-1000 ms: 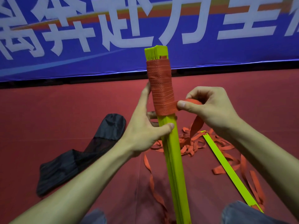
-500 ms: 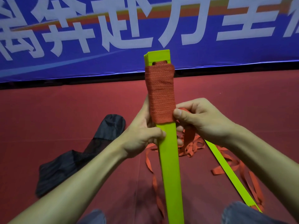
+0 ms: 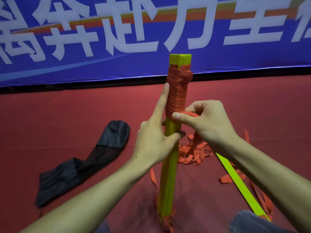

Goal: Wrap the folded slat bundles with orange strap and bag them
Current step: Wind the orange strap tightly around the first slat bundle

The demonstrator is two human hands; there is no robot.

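Got the slat bundle (image 3: 168, 174) standing upright on the red floor (image 3: 67, 115), dead centre, bottom end down between the knees (image 3: 252, 222). Gripping it with the left hand (image 3: 154, 140) just under the wrapped section: thumb hooked across the front face, index finger stretched straight up along the left edge of the orange strap (image 3: 176, 93). Pinching the free run of that strap with the right hand (image 3: 207, 121), thumb on top, right at the lower edge of the wrap on the bundle's right side. Trails down from there into a tangled heap (image 3: 193, 153) on the floor, just beyond and right of the bundle.

Looks lime green, a flat stack of thin slats, with layered edges showing at the top end and down the side. Wrapped in tight overlapping turns over the upper stretch, with a short bare green tip poking out above. Bit messier up top, with one diagonal turn crossing near the tip. Bare green from the left thumb down to the floor.

Also lying around: a single loose slat (image 3: 239, 182) flat on the floor to the right, a crumpled black bag (image 3: 80, 165) off to the left, well apart from the bundle, and a blue banner (image 3: 117, 31) with big white characters along the back.
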